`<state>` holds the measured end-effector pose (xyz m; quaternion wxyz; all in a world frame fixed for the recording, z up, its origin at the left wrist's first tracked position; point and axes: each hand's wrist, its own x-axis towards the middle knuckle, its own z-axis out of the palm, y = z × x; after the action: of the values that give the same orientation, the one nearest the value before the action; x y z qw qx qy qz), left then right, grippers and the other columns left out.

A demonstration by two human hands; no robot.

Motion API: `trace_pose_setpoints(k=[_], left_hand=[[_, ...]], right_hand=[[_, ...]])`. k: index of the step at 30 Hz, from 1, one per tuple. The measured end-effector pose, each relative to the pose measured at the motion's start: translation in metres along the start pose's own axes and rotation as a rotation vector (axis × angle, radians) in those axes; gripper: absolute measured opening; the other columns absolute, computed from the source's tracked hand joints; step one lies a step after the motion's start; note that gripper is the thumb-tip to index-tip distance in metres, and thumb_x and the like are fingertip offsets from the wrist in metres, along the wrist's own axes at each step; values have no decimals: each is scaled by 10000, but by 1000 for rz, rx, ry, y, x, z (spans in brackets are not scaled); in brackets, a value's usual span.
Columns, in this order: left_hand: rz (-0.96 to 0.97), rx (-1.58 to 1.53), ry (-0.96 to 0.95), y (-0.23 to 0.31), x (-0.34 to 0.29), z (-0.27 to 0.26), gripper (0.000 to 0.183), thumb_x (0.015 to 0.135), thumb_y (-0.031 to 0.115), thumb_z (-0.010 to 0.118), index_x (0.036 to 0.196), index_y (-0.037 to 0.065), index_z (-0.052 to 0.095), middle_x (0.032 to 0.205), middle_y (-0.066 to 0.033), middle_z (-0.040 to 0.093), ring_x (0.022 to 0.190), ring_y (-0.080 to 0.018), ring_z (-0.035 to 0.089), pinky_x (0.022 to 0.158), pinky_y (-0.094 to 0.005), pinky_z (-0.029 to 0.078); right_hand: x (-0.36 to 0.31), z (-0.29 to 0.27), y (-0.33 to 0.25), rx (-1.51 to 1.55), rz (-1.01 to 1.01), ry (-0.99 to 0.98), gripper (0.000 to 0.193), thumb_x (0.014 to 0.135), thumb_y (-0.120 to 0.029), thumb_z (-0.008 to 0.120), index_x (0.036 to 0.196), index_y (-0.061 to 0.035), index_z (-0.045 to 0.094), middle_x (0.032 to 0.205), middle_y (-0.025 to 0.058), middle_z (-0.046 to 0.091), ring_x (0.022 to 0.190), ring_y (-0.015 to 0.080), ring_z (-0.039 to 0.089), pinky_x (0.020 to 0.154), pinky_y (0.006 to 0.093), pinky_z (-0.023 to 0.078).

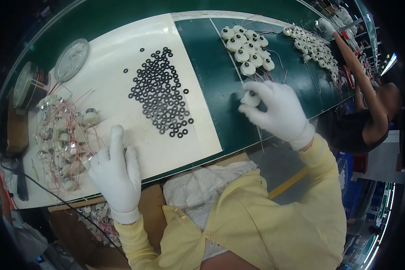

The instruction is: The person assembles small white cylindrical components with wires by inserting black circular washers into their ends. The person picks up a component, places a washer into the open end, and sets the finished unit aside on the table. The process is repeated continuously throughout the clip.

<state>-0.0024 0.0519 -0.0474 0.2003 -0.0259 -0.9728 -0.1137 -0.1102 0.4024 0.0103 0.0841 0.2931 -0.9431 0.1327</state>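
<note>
My right hand (279, 108), in a white glove, pinches a small white round motor (251, 98) with a black centre between thumb and fingers, above the green surface. A thin wire hangs below that hand. My left hand (114, 173), also gloved, is at the near edge of the white board, its index finger stretched out and the fingers apart. Beside it lies a tangled heap of small motors (60, 135) with pink and red wires; one metallic motor (87, 162) is right by its fingers. Many black rubber rings (159, 90) are spread on the white board (108, 58).
Finished-looking rows of white motors (248, 47) stand beyond my right hand, and more motors (312, 49) lie farther right. A co-worker (369, 108) reaches in there. A tub (31, 85) and clear lid (72, 60) sit far left. Below the edge is a cardboard box (72, 229).
</note>
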Motion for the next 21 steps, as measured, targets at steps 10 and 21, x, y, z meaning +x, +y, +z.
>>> trace_pose_setpoints(k=[10, 21], left_hand=[[-38, -11, 1, 1, 0, 4, 509, 951, 129, 724, 1446, 47, 636, 783, -101, 551, 737, -288, 499, 700, -434, 412], [-6, -242, 173, 3, -8, -21, 627, 853, 128, 791, 1420, -67, 609, 855, -74, 619, 766, -288, 567, 779, -412, 435]], right_hand=[[-16, 16, 55, -61, 276, 164, 366, 916, -219, 780, 1254, -101, 701, 857, 106, 739, 743, 321, 720, 672, 408, 564], [-22, 5, -43, 219, 6, 334, 406, 833, -30, 791, 1235, -53, 739, 1017, 95, 762, 700, 245, 678, 656, 366, 516]])
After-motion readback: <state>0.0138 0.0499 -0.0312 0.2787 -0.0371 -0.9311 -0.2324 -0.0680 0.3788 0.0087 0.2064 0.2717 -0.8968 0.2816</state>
